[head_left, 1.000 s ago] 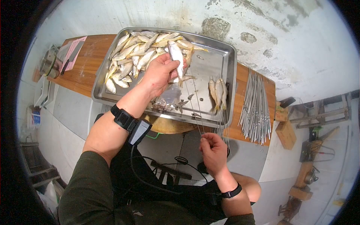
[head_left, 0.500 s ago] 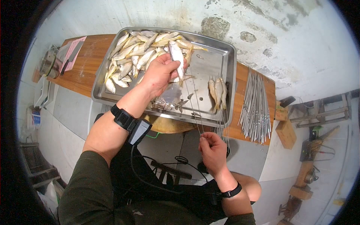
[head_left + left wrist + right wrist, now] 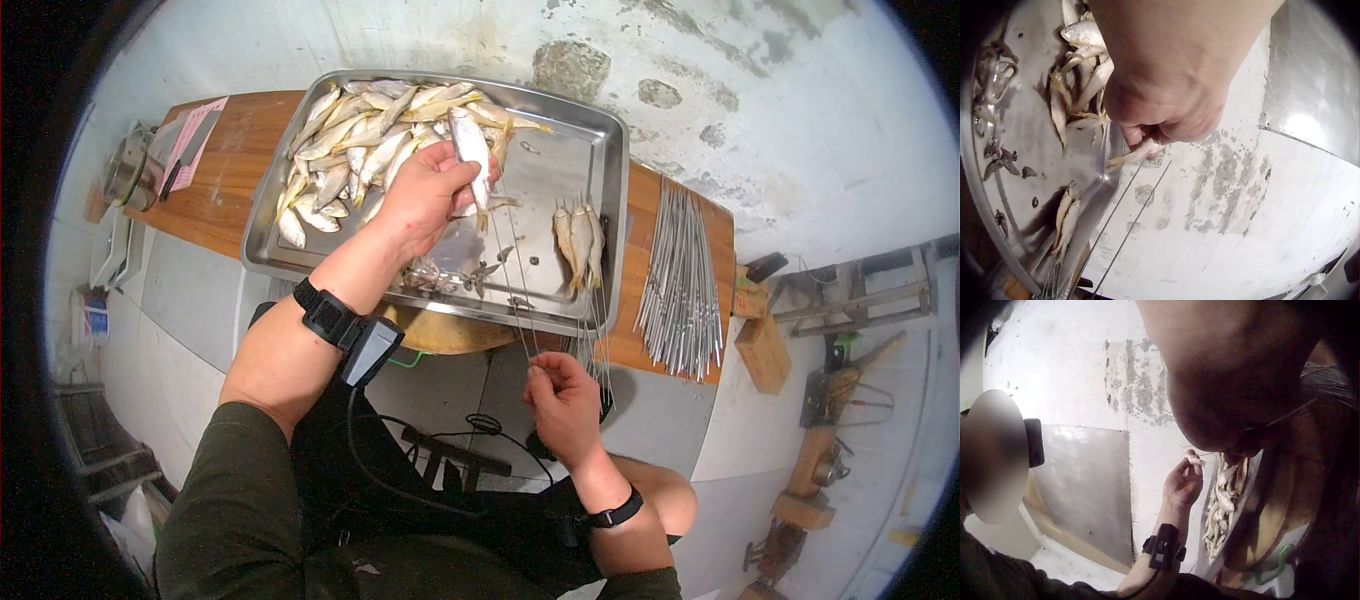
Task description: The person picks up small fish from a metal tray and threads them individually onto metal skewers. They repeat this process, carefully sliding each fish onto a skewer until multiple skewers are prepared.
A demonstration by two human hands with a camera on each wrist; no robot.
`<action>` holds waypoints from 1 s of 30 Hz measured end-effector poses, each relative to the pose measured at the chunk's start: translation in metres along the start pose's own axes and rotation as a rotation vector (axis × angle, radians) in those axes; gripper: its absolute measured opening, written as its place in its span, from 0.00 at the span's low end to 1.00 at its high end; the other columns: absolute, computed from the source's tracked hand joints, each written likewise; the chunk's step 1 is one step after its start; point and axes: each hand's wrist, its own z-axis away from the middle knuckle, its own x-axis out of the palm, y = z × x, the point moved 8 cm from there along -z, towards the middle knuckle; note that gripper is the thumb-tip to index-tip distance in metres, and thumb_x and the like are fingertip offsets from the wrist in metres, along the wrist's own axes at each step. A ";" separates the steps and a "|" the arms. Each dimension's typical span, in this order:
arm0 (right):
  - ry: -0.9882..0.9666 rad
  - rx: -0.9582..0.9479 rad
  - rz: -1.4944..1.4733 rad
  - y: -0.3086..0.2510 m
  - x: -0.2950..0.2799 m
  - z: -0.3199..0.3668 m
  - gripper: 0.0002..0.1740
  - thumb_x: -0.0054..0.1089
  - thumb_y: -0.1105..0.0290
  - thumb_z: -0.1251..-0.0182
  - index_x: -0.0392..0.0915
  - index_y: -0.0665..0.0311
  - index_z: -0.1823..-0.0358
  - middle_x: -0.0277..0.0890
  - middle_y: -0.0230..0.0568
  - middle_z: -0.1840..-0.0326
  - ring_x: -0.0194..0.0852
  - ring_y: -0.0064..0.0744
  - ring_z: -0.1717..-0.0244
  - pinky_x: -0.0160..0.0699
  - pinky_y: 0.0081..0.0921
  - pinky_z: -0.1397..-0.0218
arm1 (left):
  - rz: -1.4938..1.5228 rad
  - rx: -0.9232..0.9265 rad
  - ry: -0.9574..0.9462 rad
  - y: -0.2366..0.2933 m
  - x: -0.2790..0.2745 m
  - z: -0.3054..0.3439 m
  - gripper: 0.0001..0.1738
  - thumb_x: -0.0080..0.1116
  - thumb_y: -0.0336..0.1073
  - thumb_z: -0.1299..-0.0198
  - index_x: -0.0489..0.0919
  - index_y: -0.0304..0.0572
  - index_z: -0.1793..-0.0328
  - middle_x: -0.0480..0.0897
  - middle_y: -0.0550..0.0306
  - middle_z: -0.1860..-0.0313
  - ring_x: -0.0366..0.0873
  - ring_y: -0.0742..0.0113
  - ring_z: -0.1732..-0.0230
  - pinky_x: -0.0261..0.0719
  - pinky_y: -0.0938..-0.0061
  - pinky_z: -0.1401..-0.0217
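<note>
My left hand [image 3: 422, 195] grips a small silvery fish [image 3: 470, 145] over the metal tray, its head pointing up and away and its tail down. Two thin metal skewers [image 3: 507, 262] are pinched between the thumb and fingers of my right hand [image 3: 565, 405], in front of the tray's near edge. They slant up toward the fish. In the left wrist view, one skewer tip meets the fish near its tail [image 3: 1124, 160], while the other tip stands free beside it. My left fingers hide the middle of the fish.
The steel tray [image 3: 622, 180] holds a pile of fish [image 3: 335, 160] at left, dark scraps in front and skewered fish [image 3: 578, 245] at right. A bundle of skewers [image 3: 682, 290] lies on the wooden table's right end. A knife [image 3: 190, 152] lies at its left end.
My right hand has shifted slightly left with the skewers. The left hand keeps its hold on the fish in nearly the same place.
</note>
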 end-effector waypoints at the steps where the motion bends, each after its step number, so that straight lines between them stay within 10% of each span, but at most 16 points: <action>1: 0.001 0.000 0.000 0.000 0.000 0.000 0.05 0.55 0.74 0.33 0.73 0.68 0.58 0.72 0.28 0.78 0.65 0.13 0.79 0.63 0.14 0.77 | -0.008 0.000 -0.003 0.000 0.000 0.000 0.12 0.50 0.25 0.36 0.72 0.29 0.47 0.81 0.52 0.58 0.80 0.71 0.59 0.79 0.82 0.55; 30: 0.014 -0.033 -0.041 0.011 0.009 -0.004 0.05 0.54 0.74 0.31 0.72 0.68 0.58 0.72 0.29 0.76 0.66 0.14 0.76 0.65 0.14 0.74 | -0.044 -0.013 0.014 -0.003 0.001 0.001 0.12 0.50 0.26 0.35 0.72 0.28 0.47 0.82 0.51 0.57 0.80 0.71 0.59 0.80 0.82 0.54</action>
